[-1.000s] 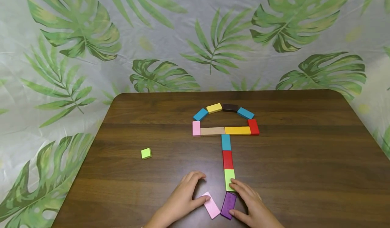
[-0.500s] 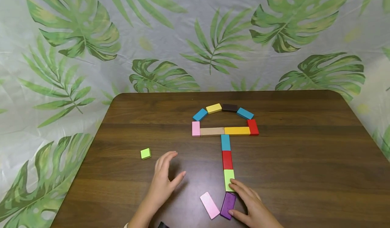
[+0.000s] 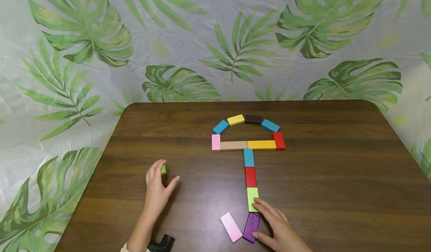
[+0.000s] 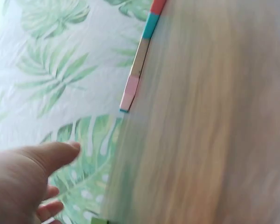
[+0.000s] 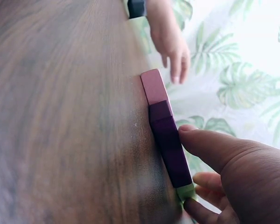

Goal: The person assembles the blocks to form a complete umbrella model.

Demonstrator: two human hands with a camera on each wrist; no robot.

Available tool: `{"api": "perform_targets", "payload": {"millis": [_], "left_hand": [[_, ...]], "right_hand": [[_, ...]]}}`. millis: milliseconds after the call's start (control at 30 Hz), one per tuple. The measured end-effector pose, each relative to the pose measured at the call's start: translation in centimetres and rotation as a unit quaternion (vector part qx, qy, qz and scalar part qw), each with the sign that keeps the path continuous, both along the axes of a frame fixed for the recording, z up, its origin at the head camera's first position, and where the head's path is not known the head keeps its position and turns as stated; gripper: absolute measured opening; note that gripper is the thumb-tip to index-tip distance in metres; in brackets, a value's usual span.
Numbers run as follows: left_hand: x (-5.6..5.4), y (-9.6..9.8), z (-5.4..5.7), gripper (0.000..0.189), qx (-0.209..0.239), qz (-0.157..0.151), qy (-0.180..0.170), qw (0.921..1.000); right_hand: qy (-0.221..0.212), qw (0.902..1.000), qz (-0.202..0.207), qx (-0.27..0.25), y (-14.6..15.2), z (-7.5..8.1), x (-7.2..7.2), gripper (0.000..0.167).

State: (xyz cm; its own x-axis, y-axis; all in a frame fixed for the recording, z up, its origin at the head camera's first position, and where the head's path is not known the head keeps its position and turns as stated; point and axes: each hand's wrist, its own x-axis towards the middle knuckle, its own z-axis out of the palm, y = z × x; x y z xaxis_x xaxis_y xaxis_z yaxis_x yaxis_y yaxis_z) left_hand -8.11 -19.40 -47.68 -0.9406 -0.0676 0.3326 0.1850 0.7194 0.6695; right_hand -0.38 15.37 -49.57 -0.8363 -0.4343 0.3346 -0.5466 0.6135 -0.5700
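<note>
In the head view my left hand [image 3: 157, 192] is over the left part of the table, thumb spread wide from the fingers and nothing between them. Its fingers partly hide a small lime green cube [image 3: 164, 170]. My right hand [image 3: 277, 225] rests at the near end of a column of blocks. Its thumb touches a purple block [image 3: 250, 229], and its fingertips lie on a light green block [image 3: 252, 196]. The right wrist view shows that thumb [image 5: 210, 142] along the side of the purple block. A pink block [image 3: 231, 225] lies slanted, meeting the purple one at its near corner.
Above the light green block the column continues with a red block [image 3: 250, 177] and a blue block [image 3: 248, 157]. They meet a bar of a tan plank [image 3: 234, 145] and a yellow plank [image 3: 261, 145]. Several blocks arch beyond it. A leaf-print cloth [image 3: 182, 38] hangs behind the table.
My left hand has let go of the pink block and moved left and away from me to the lime green cube. The right hand has stayed put.
</note>
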Motion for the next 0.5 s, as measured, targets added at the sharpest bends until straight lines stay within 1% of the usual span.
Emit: {"api": "perform_targets", "payload": {"millis": [133, 233, 300, 400, 500], "left_hand": [[-0.3, -1.2, -0.4, 0.065, 0.004, 0.032, -0.068, 0.9971], [-0.5, -1.9, -0.5, 0.066, 0.007, 0.041, -0.116, 0.9924], [-0.7, -2.2, -0.5, 0.066, 0.004, 0.041, -0.142, 0.9889], [-0.8, -2.6, -0.5, 0.063, 0.000, 0.044, -0.164, 0.9855], [-0.9, -2.9, -0.5, 0.056, -0.007, 0.052, -0.164, 0.9850]], "right_hand": [[0.004, 1.0000, 0.003, -0.002, 0.0, 0.0, -0.1, 0.064], [0.006, 1.0000, 0.004, -0.002, 0.0, 0.0, -0.1, 0.064], [0.005, 1.0000, 0.003, -0.002, 0.0, 0.0, -0.1, 0.064], [0.002, 1.0000, 0.001, -0.001, 0.0, 0.0, -0.1, 0.064], [0.000, 1.0000, 0.000, -0.001, 0.0, 0.1, 0.0, 0.064]]}}
